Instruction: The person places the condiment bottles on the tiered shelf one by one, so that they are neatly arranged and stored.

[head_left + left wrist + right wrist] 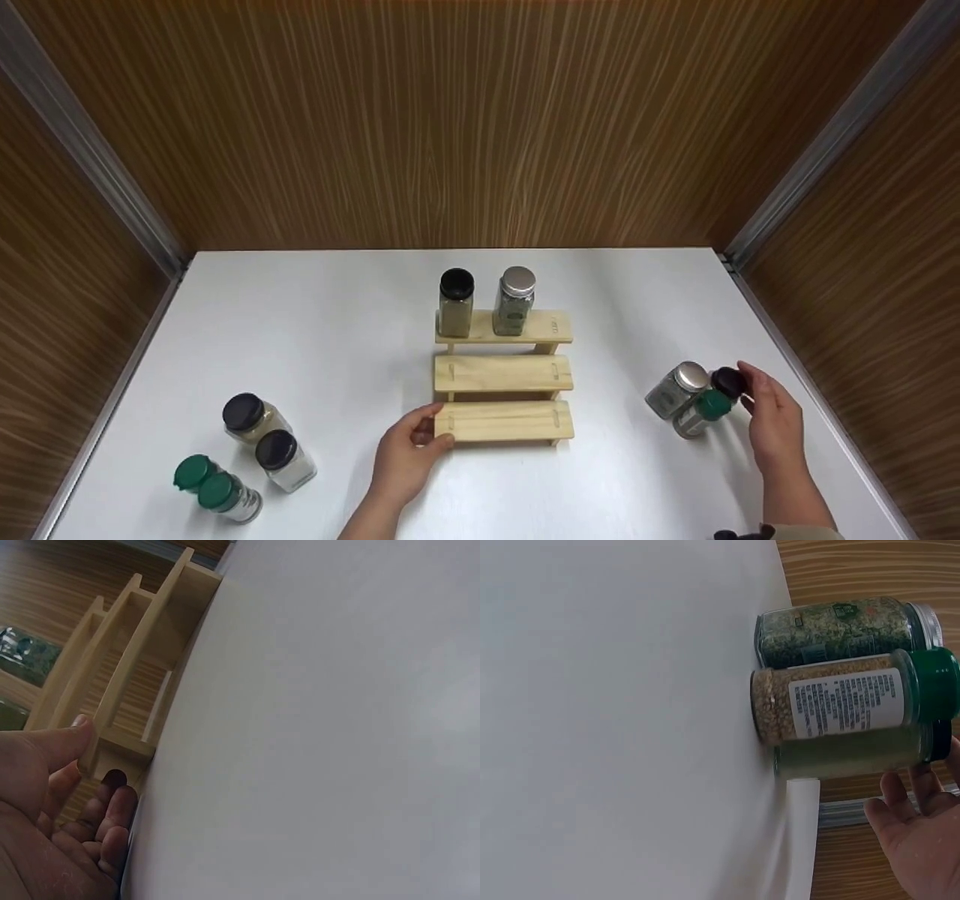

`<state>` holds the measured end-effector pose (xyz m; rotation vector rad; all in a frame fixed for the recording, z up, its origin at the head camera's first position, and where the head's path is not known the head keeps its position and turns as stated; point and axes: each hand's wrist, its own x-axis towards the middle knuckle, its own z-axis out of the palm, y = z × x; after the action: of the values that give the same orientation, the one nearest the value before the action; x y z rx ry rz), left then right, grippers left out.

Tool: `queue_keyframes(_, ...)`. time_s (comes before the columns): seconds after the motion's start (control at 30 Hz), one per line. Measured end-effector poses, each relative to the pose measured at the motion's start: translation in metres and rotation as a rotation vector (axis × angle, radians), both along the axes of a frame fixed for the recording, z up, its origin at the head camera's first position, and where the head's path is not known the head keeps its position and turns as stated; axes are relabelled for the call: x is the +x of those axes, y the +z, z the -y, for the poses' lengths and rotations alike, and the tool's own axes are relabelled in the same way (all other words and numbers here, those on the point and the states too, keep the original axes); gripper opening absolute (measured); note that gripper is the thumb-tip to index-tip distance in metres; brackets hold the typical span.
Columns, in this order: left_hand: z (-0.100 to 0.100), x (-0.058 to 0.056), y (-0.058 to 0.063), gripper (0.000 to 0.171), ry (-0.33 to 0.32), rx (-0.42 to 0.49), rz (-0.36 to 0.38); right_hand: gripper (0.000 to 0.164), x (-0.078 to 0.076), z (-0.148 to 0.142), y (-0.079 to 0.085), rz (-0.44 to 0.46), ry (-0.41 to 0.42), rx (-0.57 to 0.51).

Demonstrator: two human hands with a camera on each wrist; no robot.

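My left hand [405, 454] grips the left end of the lowest step of a three-tier wooden rack [504, 421], thumb on top and fingers at its side. In the left wrist view, the thumb lies on the step's edge and the other fingers curl near its leg. At the right, my right hand [776, 424] has its fingers spread beside the black lid of a spice jar [727, 382]; whether they touch it is unclear. Against that jar stand a green-capped spice bottle [847, 697] with tan grains and a silver-lidded jar [832, 630] of green herbs.
On the top step stand a black-lidded jar [455, 304] and a silver-lidded jar [514, 301]. At the left are two black-lidded jars [259, 420] [289, 463] and two green-capped bottles [196, 472] [232, 499]. Wood-grain panels [450, 127] enclose the white table [337, 315].
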<state>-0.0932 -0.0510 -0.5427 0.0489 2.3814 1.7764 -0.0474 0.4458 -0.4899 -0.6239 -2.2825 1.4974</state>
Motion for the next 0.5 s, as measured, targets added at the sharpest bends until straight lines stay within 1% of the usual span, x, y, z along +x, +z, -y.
queue_keyframes(0.1,0.000,0.000,0.000,0.054,-0.001,-0.006,0.000,0.053,0.006,-0.003,-0.005,-0.067,0.005,-0.058)
queue_keyframes(0.17,0.000,0.000,0.000,0.054,0.003,-0.012,0.008,0.049,0.009,-0.005,-0.009,-0.123,0.031,-0.129)
queue_keyframes(0.27,-0.001,0.000,0.001,0.054,0.008,-0.012,0.013,0.046,0.012,-0.008,-0.015,-0.207,0.064,-0.196)
queue_keyframes(0.37,-0.001,0.000,0.002,0.055,0.009,-0.010,0.017,0.053,0.014,-0.010,-0.020,-0.266,0.102,-0.222)
queue_keyframes(0.5,-0.002,0.001,0.002,0.055,0.007,-0.007,0.019,0.061,0.016,-0.011,-0.023,-0.308,0.151,-0.229)
